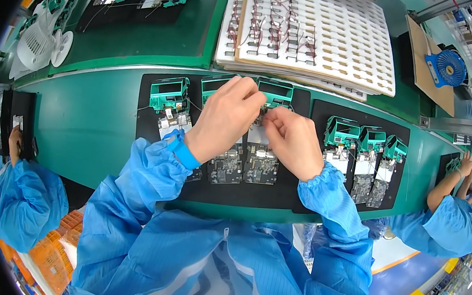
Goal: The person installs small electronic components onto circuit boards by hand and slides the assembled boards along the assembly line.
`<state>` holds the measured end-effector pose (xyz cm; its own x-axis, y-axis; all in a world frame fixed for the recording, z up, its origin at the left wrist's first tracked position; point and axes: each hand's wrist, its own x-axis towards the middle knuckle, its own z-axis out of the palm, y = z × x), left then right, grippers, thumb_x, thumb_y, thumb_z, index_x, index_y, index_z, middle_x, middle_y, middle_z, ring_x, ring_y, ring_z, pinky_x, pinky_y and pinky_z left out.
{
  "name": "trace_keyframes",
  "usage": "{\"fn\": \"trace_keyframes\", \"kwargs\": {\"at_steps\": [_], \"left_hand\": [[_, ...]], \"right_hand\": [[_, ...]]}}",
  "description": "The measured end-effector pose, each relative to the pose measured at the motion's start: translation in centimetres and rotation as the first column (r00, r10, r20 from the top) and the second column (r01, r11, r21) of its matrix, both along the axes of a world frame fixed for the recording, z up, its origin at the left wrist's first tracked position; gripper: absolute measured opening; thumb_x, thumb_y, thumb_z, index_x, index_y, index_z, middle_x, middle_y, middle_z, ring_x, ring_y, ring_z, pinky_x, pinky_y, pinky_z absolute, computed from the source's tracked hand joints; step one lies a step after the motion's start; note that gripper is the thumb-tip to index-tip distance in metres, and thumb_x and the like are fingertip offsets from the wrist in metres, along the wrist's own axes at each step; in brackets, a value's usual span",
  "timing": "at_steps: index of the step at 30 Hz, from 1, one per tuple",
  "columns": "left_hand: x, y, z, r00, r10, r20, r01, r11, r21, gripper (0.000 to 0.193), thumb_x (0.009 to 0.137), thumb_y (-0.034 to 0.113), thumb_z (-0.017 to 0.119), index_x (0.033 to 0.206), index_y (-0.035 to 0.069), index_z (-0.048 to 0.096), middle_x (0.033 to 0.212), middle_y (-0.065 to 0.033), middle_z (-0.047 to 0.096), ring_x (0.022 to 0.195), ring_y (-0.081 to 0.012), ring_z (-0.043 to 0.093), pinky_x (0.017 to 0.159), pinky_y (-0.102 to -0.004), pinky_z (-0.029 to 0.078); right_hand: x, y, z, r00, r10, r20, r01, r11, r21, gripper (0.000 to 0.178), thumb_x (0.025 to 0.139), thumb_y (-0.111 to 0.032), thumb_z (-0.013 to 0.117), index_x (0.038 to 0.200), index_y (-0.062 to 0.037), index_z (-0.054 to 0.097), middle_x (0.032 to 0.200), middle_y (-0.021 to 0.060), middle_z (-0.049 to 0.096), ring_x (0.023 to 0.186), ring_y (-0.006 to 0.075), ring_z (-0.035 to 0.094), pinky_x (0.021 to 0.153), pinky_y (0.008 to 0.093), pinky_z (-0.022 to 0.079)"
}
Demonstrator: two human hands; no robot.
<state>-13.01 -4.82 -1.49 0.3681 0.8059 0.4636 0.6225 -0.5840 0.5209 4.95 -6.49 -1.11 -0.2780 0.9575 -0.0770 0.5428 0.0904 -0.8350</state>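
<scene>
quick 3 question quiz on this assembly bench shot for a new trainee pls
1. True or false: both hands meet at the same green-framed unit.
2. Which hand wears a blue wristband: A left hand, B right hand?
3. What stands behind the mats, the white tray of wired parts or a bin?

Key: 1 true. 2 A. 3 the white tray.

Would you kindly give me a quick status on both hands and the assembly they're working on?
Left hand and right hand together, fingers pinching at the green-framed circuit board assembly on the black mat. Neighbouring assemblies close either side; nothing over the hands.
</scene>
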Motion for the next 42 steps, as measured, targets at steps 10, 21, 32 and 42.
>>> {"fn": "trace_keyframes", "kwargs": {"at_steps": [10, 21, 32, 42], "left_hand": [[-1.7, -0.9, -0.2, 0.938, -0.09, -0.335, 0.157, 0.971, 0.179, 0.049, 0.072, -0.001, 0.066, 0.121, 0.001, 0.064, 0.12, -0.0144, 0.056, 0.109, -0.0304, 0.058, 0.09, -0.0416, 0.049], [-4.1, -4.7, 0.9, 0.91, -0.004, 0.415, 0.187, 0.897, -0.401, 0.034, 0.094, 0.001, 0.06, 0.128, 0.001, 0.056, 0.12, -0.0174, 0.06, 0.104, -0.0271, 0.063, 0.089, -0.0379, 0.051], [-10.1, -4.8, 0.2, 0.881, 0.222, 0.417, 0.015, 0.869, -0.495, 0.026, 0.086, -0.005, 0.068, 0.111, 0.001, 0.071, 0.092, -0.0078, 0.066, 0.081, -0.0148, 0.064, 0.071, -0.0272, 0.052], [-9.9, -3.0, -2.1, 0.979, 0.12, 0.163, -0.12, 0.993, -0.009, 0.019, 0.078, -0.005, 0.07, 0.096, 0.0, 0.067, 0.09, -0.0119, 0.063, 0.082, -0.0304, 0.064, 0.07, -0.0375, 0.053]], "right_hand": [[0.9, 0.1, 0.8, 0.964, -0.017, -0.265, -0.084, 0.927, -0.364, 0.009, 0.092, -0.006, 0.063, 0.092, 0.003, 0.065, 0.074, 0.0079, 0.069, 0.066, 0.014, 0.069, 0.058, 0.0294, 0.054], [-1.7, -2.0, 3.3, 0.838, -0.17, -0.519, -0.127, 0.864, -0.488, 0.011, 0.096, -0.006, 0.064, 0.105, -0.0002, 0.062, 0.084, 0.0045, 0.068, 0.069, 0.0085, 0.064, 0.059, 0.0201, 0.047], [-9.1, -1.7, 0.0, 0.984, 0.062, -0.166, -0.053, 0.997, 0.057, 0.009, 0.089, -0.005, 0.067, 0.095, -0.0022, 0.061, 0.082, 0.0129, 0.068, 0.068, 0.0273, 0.069, 0.06, 0.0363, 0.053], [-11.0, -0.9, -0.9, 0.989, 0.042, 0.143, -0.082, 0.953, 0.29, 0.007, 0.09, -0.01, 0.061, 0.091, -0.0048, 0.056, 0.085, 0.015, 0.065, 0.074, 0.0399, 0.064, 0.061, 0.0491, 0.05]]}}
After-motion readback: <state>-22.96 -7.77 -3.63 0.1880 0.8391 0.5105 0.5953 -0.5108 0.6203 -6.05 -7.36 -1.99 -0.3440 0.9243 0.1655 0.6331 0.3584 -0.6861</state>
